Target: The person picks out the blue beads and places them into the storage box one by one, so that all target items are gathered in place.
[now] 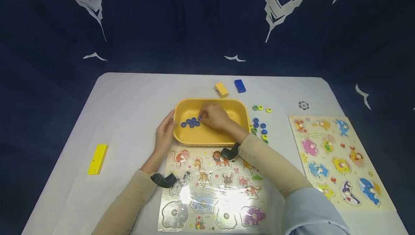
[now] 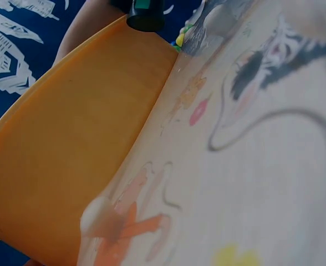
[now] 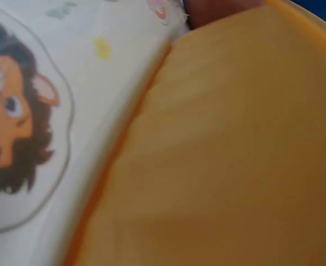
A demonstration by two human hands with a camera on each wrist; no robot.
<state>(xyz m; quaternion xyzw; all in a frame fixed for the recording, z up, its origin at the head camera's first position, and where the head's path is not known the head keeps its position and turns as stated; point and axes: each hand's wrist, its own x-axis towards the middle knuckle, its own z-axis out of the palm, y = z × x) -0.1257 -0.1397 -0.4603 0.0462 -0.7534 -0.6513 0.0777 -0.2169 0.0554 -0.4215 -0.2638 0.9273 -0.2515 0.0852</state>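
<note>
A yellow plastic tray [image 1: 212, 143] stands in the middle of the table. Inside it, several small blue beads [image 1: 192, 125] lie in a cluster left of centre. My right hand [image 1: 215, 116] reaches into the tray, its fingers bent down and pinching a blue bead [image 1: 200, 118] at the right end of the cluster. At the tray's left end, my left hand [image 1: 164, 136] rests against the rim with fairly straight fingers. The left wrist view shows the tray's outer wall [image 2: 80, 127] and only bits of fingers. In the right wrist view the tray wall [image 3: 224, 149] hides the beads.
An animal puzzle board [image 1: 207, 177] lies in front of the tray, another puzzle board [image 1: 327, 195] to the right. Loose green, yellow and blue beads [image 1: 263, 125] are right of the tray. A yellow block [image 1: 222, 90] and blue block [image 1: 240, 86] lie behind; a yellow bar [image 1: 97, 159] lies left.
</note>
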